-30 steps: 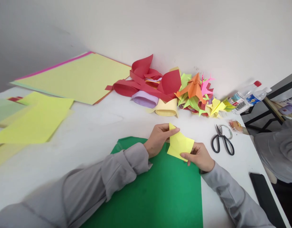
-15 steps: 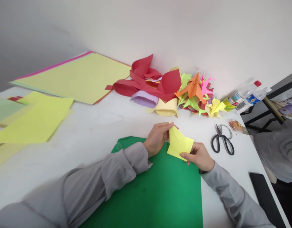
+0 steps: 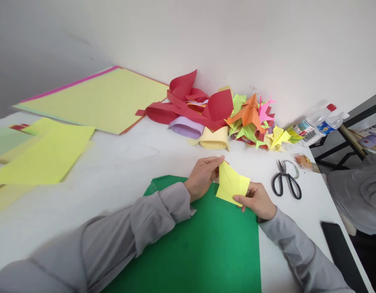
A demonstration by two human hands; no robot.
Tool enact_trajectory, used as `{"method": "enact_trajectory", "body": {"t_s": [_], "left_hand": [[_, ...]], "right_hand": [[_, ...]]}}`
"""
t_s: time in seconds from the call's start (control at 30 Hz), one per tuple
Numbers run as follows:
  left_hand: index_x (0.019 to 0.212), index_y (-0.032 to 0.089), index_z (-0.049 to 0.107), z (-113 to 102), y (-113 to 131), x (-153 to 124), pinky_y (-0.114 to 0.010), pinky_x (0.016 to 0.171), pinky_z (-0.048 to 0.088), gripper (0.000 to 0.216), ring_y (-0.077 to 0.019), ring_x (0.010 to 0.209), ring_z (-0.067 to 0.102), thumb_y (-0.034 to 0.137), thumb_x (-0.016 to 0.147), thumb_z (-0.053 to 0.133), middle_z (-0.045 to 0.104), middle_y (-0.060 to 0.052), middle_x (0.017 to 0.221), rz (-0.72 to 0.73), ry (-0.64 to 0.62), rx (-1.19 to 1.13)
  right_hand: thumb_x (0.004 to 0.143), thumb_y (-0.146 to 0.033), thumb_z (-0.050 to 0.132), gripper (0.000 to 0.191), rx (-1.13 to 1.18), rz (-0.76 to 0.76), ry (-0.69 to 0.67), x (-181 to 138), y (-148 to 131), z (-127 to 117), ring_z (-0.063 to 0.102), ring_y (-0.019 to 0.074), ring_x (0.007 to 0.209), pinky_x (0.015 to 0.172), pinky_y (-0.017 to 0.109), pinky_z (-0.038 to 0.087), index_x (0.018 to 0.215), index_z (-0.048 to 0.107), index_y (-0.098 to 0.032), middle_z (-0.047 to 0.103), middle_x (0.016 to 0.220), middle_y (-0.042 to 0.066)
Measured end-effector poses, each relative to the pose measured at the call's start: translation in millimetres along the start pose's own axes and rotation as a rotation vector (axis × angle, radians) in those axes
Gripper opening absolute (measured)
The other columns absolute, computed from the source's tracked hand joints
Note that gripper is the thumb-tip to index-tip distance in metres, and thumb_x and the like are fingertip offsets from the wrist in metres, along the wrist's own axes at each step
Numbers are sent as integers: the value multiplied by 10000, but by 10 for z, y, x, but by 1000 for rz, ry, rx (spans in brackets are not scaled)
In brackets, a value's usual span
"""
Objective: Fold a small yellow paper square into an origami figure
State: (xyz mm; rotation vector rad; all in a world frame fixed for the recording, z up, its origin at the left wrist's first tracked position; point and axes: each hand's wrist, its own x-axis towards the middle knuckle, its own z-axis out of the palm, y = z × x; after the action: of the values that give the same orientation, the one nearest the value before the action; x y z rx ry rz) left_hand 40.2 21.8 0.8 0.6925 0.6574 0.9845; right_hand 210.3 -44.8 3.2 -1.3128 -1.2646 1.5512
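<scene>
A small piece of folded yellow paper [image 3: 232, 183], with creases across its face, is held up between both hands. My left hand [image 3: 203, 175] pinches its upper left corner between thumb and fingers. At the lower right edge, my right hand [image 3: 257, 200] grips the same paper, thumb in front and fingers behind. Beneath the hands lies a large green sheet [image 3: 200, 248] on the white table [image 3: 114, 162]. The fingers behind the paper are partly hidden.
Black-handled scissors [image 3: 286, 181] lie right, by a tape roll [image 3: 291, 168]. Red paper shapes [image 3: 188, 106] and folded paper figures [image 3: 250, 116] are heaped along the wall, near plastic bottles [image 3: 316, 122]. Yellow sheets [image 3: 50, 154] lie left; a black phone-like slab [image 3: 339, 248] sits right. Another person's grey sleeve [image 3: 352, 191] shows.
The folded yellow paper and my right thumb have shifted very slightly to the right. Both hands keep their hold, and everything else stays in place.
</scene>
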Motion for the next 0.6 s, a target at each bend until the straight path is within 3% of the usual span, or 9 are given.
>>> {"method": "enact_trajectory", "body": {"t_s": [0.23, 0.6], "left_hand": [[759, 123, 709, -2, -23, -60, -302, 626, 503, 337, -198, 682, 646, 348, 542, 836, 714, -51, 735, -21, -141, 278], [708, 123, 718, -2, -45, -63, -288, 584, 500, 253, -186, 626, 645, 329, 591, 805, 724, -54, 705, 10, -36, 289]], "right_hand": [[579, -350, 831, 287, 30, -14, 25, -1, -55, 19, 502, 64, 373, 349, 178, 454, 626, 653, -130, 618, 517, -18], [545, -383, 847, 324, 18, 22, 20, 15, -28, -37, 572, 98, 376, 387, 200, 483, 587, 643, -135, 658, 514, 3]]}}
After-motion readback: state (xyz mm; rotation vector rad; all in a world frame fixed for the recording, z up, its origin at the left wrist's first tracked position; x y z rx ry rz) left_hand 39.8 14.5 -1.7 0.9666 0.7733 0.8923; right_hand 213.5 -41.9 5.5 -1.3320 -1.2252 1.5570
